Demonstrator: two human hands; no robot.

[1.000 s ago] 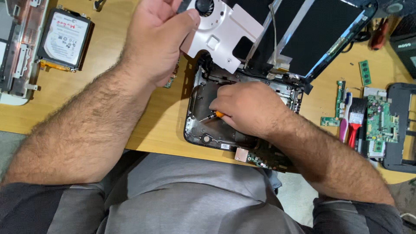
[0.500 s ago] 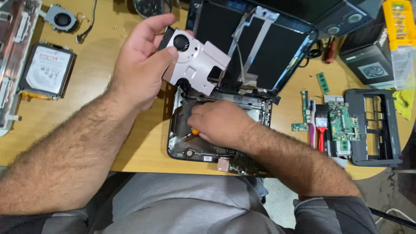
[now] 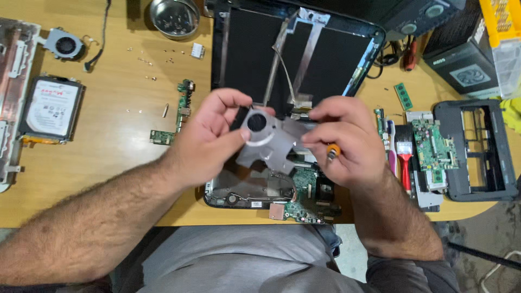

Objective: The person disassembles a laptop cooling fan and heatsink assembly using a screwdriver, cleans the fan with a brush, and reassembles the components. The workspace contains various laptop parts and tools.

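Both hands hold a grey metal fan-and-heatsink plate [image 3: 269, 142] above an opened black laptop base [image 3: 255, 191] at the table's near edge. My left hand [image 3: 209, 135] pinches the plate's left side beside its round black fan. My right hand [image 3: 347, 140] grips the plate's right edge and also holds a small orange-handled screwdriver [image 3: 332, 151] tucked in the fingers. The green motherboard [image 3: 304, 206] shows under the plate. The laptop's black lid [image 3: 293, 54] lies open behind, with silver brackets and a cable.
A hard drive [image 3: 50, 108] and a loose fan [image 3: 64, 45] lie far left. A metal bowl [image 3: 174, 17] and scattered screws sit at the back. Small circuit boards [image 3: 182, 111] lie left of my hand. A red brush [image 3: 404, 160], another board [image 3: 432, 146] and a black frame [image 3: 477, 149] sit right.
My left hand has brought the fan plate down and to the middle. My right hand has left the laptop base and taken hold of the plate's right side, screwdriver still in it.
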